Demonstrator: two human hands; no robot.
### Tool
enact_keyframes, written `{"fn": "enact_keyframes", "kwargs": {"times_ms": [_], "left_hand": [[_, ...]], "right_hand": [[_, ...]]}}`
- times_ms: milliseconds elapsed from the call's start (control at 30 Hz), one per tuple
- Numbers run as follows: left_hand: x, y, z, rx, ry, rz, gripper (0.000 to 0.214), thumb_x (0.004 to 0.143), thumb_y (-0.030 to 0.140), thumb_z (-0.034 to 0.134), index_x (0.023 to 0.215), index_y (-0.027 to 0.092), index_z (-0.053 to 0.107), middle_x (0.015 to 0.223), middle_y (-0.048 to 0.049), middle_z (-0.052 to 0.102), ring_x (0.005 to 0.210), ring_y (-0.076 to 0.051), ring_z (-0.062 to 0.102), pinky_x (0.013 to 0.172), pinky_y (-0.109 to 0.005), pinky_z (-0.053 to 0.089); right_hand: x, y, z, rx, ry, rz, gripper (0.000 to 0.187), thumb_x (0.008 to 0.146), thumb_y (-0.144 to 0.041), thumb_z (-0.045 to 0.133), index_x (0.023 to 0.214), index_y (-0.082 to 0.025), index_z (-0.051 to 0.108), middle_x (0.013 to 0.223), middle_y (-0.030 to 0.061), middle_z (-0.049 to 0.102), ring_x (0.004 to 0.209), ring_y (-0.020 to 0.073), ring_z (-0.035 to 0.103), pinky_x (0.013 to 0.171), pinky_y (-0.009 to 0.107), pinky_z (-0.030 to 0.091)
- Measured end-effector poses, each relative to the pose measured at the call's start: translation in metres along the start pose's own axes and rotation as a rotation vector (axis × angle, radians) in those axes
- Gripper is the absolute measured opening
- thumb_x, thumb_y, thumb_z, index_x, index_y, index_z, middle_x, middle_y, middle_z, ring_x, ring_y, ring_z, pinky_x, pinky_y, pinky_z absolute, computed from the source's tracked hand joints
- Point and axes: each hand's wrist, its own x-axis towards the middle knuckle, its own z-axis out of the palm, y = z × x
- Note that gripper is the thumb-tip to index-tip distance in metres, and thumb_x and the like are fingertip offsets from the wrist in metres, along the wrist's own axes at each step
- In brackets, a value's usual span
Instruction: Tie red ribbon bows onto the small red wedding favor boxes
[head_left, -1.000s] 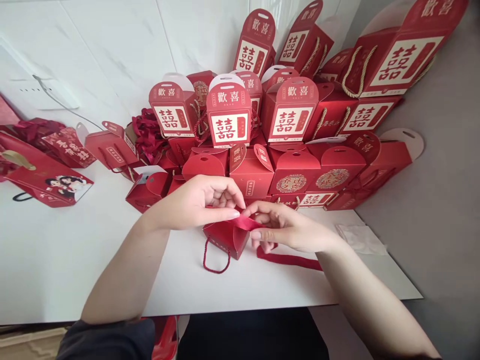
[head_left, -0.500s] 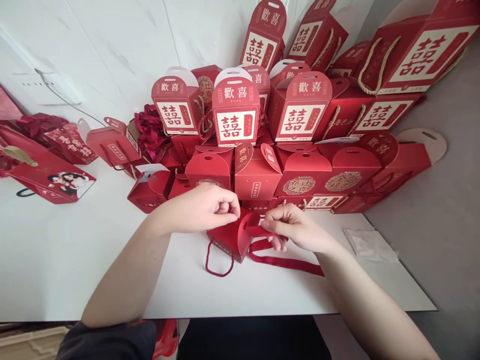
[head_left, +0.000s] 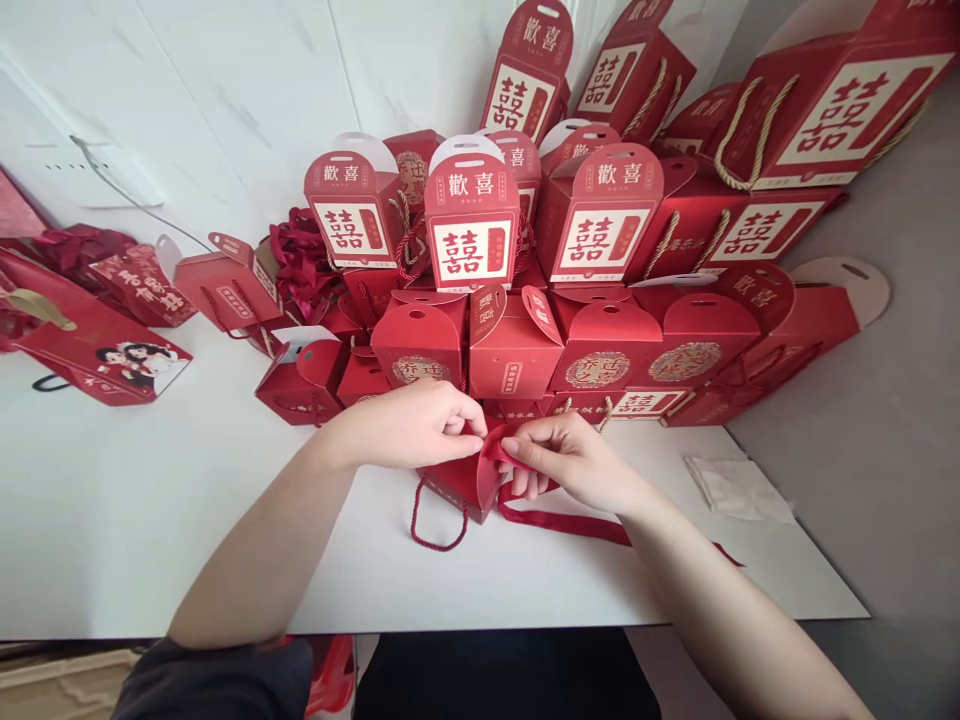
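Red gift box (head_left: 465, 482): on the white worktop (head_left: 525, 585), just short of the stacked boxes (head_left: 517, 350) at 12 o'clock.
Red ribbon (head_left: 570, 525): bunched at the box's top, tail trailing towards 4 o'clock; best kept flat, untwisted.
Right hand (head_left: 574, 458): at 3 o'clock, pinching the ribbon.
Left hand (head_left: 420, 425): at 10 o'clock, thumb and fingertip together; cannot tell what's between; light pressure should spare the card.
Cord handle (head_left: 439, 548): looped at 7 o'clock; keep it clear.

Single head-worn view, facing forward and down, near hands (head_left: 421, 425).
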Motion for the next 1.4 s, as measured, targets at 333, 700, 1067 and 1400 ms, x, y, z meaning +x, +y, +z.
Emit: {"fn": "enact_keyframes", "kwargs": {"times_ms": [333, 700, 1067, 1400], "left_hand": [[0.007, -0.002, 0.001, -0.094, -0.111, 0.013, 0.02, 0.083, 0.036, 0.057, 0.081, 0.019, 0.067, 0.053, 0.0062, 0.036, 0.047, -0.009, 0.028, 0.046, -0.024, 0.022], [-0.018, 0.006, -0.011, 0.063, 0.348, -0.009, 0.01, 0.083, 0.023, 0.051, 0.075, 0.019, 0.057, 0.069, 0.0043, 0.055, 0.058, -0.009, 0.046, 0.055, -0.021, 0.036], [-0.037, 0.005, -0.015, 0.045, 0.366, -0.022, 0.027, 0.081, 0.044, 0.065, 0.096, 0.022, 0.061, 0.085, 0.0008, 0.067, 0.068, -0.013, 0.061, 0.057, -0.022, 0.044], [-0.029, -0.016, -0.02, 0.084, 0.025, -0.23, 0.01, 0.08, 0.03, 0.053, 0.08, 0.02, 0.057, 0.069, 0.0008, 0.07, 0.061, -0.016, 0.061, 0.051, -0.026, 0.034]], "right_hand": [[0.0, 0.0, -0.002, -0.264, 0.057, -0.118, 0.04, 0.096, -0.048, 0.051, 0.076, -0.016, 0.065, 0.073, 0.0047, 0.071, 0.062, 0.0134, 0.066, 0.062, 0.026, 0.055], [-0.003, -0.014, 0.0, -0.56, 0.348, -0.441, 0.018, 0.095, -0.032, 0.058, 0.084, -0.02, 0.064, 0.113, 0.0087, 0.065, 0.104, 0.021, 0.062, 0.09, 0.034, 0.048], [0.02, -0.068, 0.0, -0.156, 0.188, -0.569, 0.014, 0.091, -0.028, 0.065, 0.094, -0.019, 0.075, 0.093, 0.0034, 0.075, 0.086, 0.0158, 0.068, 0.081, 0.028, 0.054], [0.041, -0.067, 0.009, -0.354, -0.062, -0.251, 0.029, 0.092, -0.04, 0.058, 0.088, -0.016, 0.074, 0.07, 0.0002, 0.063, 0.06, 0.0102, 0.051, 0.057, 0.025, 0.041]]}}
